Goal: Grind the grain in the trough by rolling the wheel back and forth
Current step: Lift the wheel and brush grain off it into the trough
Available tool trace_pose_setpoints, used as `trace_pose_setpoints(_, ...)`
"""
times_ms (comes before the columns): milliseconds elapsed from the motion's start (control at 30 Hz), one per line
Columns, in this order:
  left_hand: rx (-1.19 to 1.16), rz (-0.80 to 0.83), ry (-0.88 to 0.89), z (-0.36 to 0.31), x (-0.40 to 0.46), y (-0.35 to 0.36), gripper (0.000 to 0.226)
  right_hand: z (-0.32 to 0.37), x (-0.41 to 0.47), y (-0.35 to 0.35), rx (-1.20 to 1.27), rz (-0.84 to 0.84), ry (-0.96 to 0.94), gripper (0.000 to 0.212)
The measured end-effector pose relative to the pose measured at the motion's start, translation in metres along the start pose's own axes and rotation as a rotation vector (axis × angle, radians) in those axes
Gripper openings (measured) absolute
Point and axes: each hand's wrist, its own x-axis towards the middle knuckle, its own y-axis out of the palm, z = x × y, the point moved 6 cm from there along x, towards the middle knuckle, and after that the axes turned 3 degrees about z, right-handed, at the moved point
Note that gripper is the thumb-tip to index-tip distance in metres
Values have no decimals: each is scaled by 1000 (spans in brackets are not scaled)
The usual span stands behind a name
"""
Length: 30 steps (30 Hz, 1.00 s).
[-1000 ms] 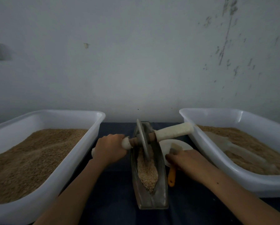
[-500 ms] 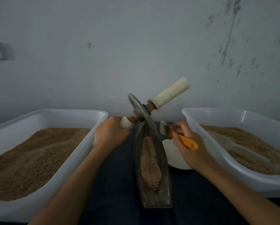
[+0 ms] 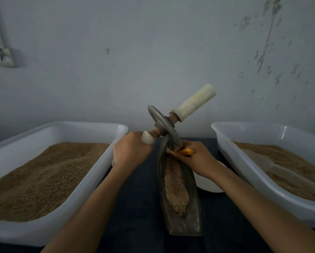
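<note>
Wheel [image 3: 164, 126] tilted above trough [image 3: 182, 207] far end, gripped by left hand [image 3: 131, 150]; right hand [image 3: 195, 157] pinching brush [image 3: 182, 152] beneath.

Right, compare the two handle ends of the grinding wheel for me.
The left handle end is gripped by the left hand and sits low; the right handle end is free and tilted up toward the wall. Only a stub of the left shows, while the right shows its full length. Both are wrapped in pale cloth.
</note>
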Motion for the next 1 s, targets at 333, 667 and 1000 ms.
trace_pose_setpoints(333,-21,-47,-16,1,-1,-6,21,3,-6,-17,23,59,118,21)
trace_pose_setpoints(667,10,-31,-33,1,-2,-6,21,12,-8,-10,-56,-13,-22,14)
trace_pose_setpoints(1000,-2,-16,-34,0,-4,-8,25,29,-13,-15,-132,161,45,15)
